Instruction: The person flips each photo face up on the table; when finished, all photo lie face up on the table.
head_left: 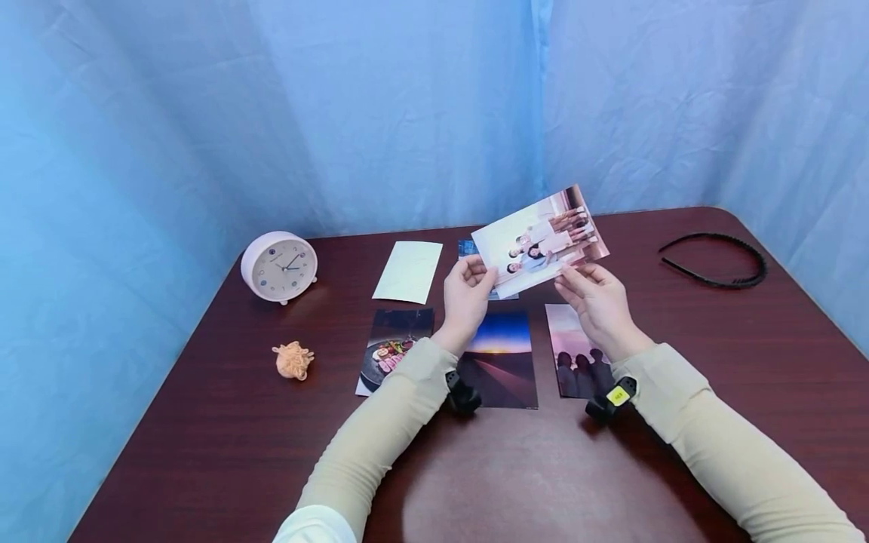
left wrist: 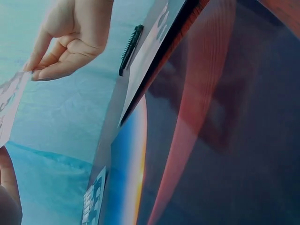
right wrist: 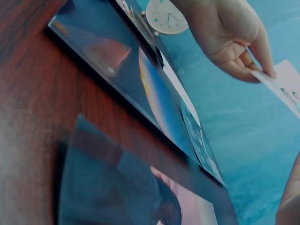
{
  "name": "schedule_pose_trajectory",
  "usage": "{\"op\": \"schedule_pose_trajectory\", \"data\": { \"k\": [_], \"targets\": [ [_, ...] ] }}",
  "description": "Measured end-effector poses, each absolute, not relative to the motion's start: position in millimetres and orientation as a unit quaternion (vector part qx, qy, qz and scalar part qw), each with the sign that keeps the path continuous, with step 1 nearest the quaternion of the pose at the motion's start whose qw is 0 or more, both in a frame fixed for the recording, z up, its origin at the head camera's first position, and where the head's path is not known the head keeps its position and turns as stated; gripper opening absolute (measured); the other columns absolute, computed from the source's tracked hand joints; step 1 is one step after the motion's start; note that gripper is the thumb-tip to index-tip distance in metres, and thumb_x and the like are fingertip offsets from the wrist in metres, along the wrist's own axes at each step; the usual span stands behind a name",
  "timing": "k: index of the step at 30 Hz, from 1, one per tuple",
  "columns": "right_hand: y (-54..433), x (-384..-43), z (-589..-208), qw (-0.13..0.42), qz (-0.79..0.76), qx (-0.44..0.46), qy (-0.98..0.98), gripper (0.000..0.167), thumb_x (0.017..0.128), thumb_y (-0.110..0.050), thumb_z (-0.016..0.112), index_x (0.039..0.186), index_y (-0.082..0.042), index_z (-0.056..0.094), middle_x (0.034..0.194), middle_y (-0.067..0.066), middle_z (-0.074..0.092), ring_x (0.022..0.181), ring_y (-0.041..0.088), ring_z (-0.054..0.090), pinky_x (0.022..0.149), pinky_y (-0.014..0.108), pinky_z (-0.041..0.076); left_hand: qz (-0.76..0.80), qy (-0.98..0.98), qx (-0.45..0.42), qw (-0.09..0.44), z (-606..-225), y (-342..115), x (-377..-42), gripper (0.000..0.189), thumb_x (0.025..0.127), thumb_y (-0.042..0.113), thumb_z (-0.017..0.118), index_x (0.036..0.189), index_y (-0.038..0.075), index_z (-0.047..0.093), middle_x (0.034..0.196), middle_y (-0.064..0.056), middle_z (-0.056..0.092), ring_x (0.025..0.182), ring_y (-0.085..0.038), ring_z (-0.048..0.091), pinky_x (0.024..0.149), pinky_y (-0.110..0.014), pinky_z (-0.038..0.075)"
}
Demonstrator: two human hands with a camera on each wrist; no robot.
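Observation:
A group photo [head_left: 536,241], showing several people in light clothes, is raised over the table and tilted in the head view. My left hand [head_left: 467,296] pinches its near left edge between thumb and fingers. At the near right corner, the thumb and fingers of my right hand [head_left: 599,308] pinch the same print. Underneath and behind it, a bluish photo [head_left: 466,247] lies mostly hidden. A sunset road photo [head_left: 505,362] lies between my forearms. The food photo [head_left: 390,351] is partly covered by my left sleeve, and a photo of silhouetted people [head_left: 570,362] lies by my right wrist.
A blank white sheet [head_left: 408,273] lies left of the bluish photo. The round alarm clock [head_left: 280,266] stands at the back left, with a peach-coloured tangled bundle [head_left: 294,360] nearer. A black headband [head_left: 736,283] rests at the right. Blue curtains [head_left: 407,113] hang behind the table.

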State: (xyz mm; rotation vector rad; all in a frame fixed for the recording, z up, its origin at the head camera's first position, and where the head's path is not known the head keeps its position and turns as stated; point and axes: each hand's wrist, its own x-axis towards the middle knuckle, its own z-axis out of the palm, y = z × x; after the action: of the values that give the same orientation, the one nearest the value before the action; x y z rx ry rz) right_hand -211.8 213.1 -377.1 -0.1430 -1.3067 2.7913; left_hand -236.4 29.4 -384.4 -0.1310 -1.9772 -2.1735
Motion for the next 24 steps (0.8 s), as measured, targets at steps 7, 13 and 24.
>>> {"op": "schedule_pose_trajectory", "data": {
  "k": [7, 13, 24],
  "targets": [
    [224, -211, -380, 0.043, 0.901, -0.034, -0.431, 0.007, 0.086, -0.004, 0.066, 0.083, -0.008, 0.061, 0.085, 0.000, 0.066, 0.077, 0.010, 0.067, 0.075, 0.022, 0.055, -0.688, -0.712, -0.094, 0.105, -386, 10, -235, 0.019, 0.088, 0.000, 0.062, 0.105, -0.008, 0.058, 0.097, -0.021, 0.061, 0.079, -0.008, 0.057, 0.073, -0.017, 0.048],
    [237, -210, -383, 0.065, 0.865, -0.018, -0.497, 0.009, 0.088, -0.004, 0.064, 0.094, -0.007, 0.059, 0.085, -0.002, 0.063, 0.079, 0.007, 0.064, 0.076, 0.020, 0.054, -0.658, -0.740, -0.106, 0.089, -385, -6, -229, 0.020, 0.089, 0.002, 0.062, 0.107, -0.007, 0.058, 0.098, -0.021, 0.062, 0.078, -0.008, 0.056, 0.069, -0.015, 0.045],
    [245, -210, -374, 0.081, 0.650, 0.060, -0.753, 0.034, 0.090, -0.017, 0.065, 0.121, -0.011, 0.052, 0.095, -0.009, 0.057, 0.085, -0.002, 0.060, 0.072, 0.013, 0.051, -0.607, -0.778, -0.144, 0.080, -379, -30, -224, 0.022, 0.094, 0.006, 0.057, 0.112, -0.004, 0.060, 0.098, -0.020, 0.062, 0.080, -0.016, 0.057, 0.068, -0.018, 0.045]
  ]
}}
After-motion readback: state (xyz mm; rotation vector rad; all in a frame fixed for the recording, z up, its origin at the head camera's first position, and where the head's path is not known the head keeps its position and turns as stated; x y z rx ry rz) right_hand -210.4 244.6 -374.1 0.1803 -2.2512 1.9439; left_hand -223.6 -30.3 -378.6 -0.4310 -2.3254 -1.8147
